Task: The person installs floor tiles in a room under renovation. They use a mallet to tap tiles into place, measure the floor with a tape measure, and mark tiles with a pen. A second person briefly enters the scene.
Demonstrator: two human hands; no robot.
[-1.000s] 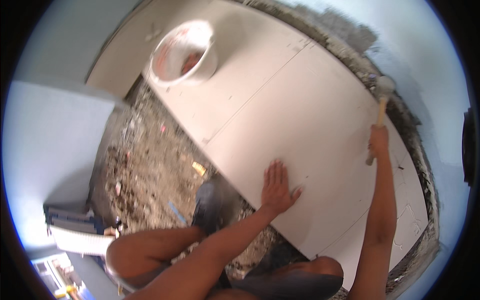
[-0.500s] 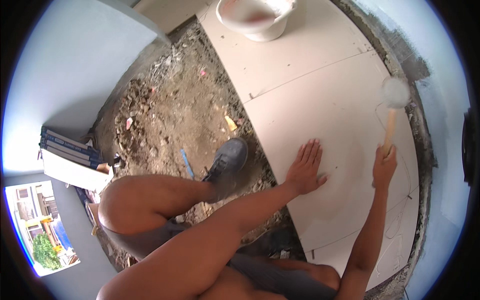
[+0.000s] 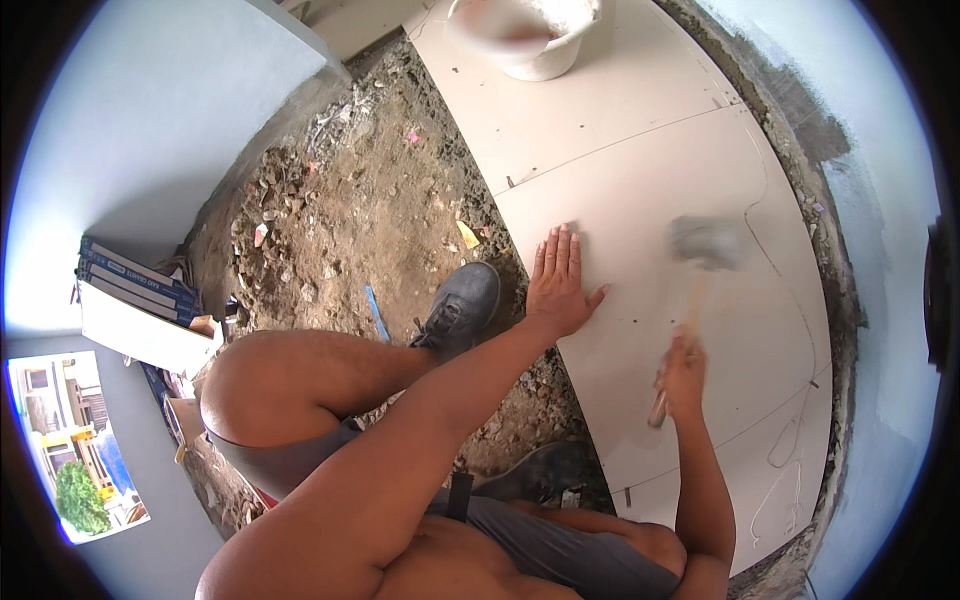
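My left hand (image 3: 563,285) lies flat on a large cream floor tile (image 3: 632,378) near its left edge, fingers apart. My right hand (image 3: 682,375) grips the wooden handle of a mallet (image 3: 703,241) whose motion-blurred head is over the same tile, right of my left hand. A thin string (image 3: 808,330) runs loosely along the tile's right side. At the top, a white bucket (image 3: 540,62) with reddish, smeared-looking contents stands on another tile.
Rough dirt and rubble (image 3: 350,190) border the tiles' left side, beneath my shoe (image 3: 463,300). Stacked boxes (image 3: 140,292) and a blue strip (image 3: 376,312) lie left. A pale wall (image 3: 885,270) edges the right. A window (image 3: 65,440) shows at lower left.
In the last half second, the mallet and my right hand have moved left and down in the picture. My left hand has shifted left and up along the tile.
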